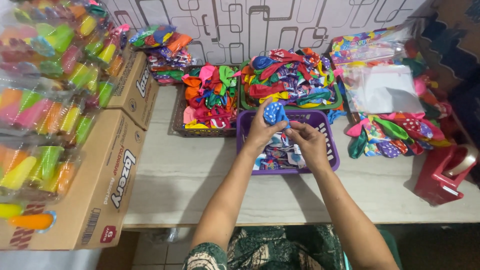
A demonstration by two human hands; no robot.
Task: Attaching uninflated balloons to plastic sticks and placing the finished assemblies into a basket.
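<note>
- While both hands meet over the purple basket [330, 150], the left hand [260, 131] pinches a blue balloon with white dots [275, 113] by its body and the right hand [307, 141] grips its lower end, so both are closed on the one balloon, raised just above the basket.
- Under the hands, the purple basket holds only a thin layer of printed balloons [280, 155]; much of its floor is covered, yet it is far from full, so the sorting looks to be at an early or middle stage.
- Beyond the hands, a green basket [340, 103] and a brown basket [179, 117] are already heaped with mixed colours.
- Right of the right hand, a loose pile of dotted balloons [395, 134] lies on the table [200, 180], seemingly not yet handled, with a clear plastic bag [382, 90] behind it and a red tape dispenser [442, 172] nearer the edge.
- Left of the left hand stand cardboard boxes [107, 185].
</note>
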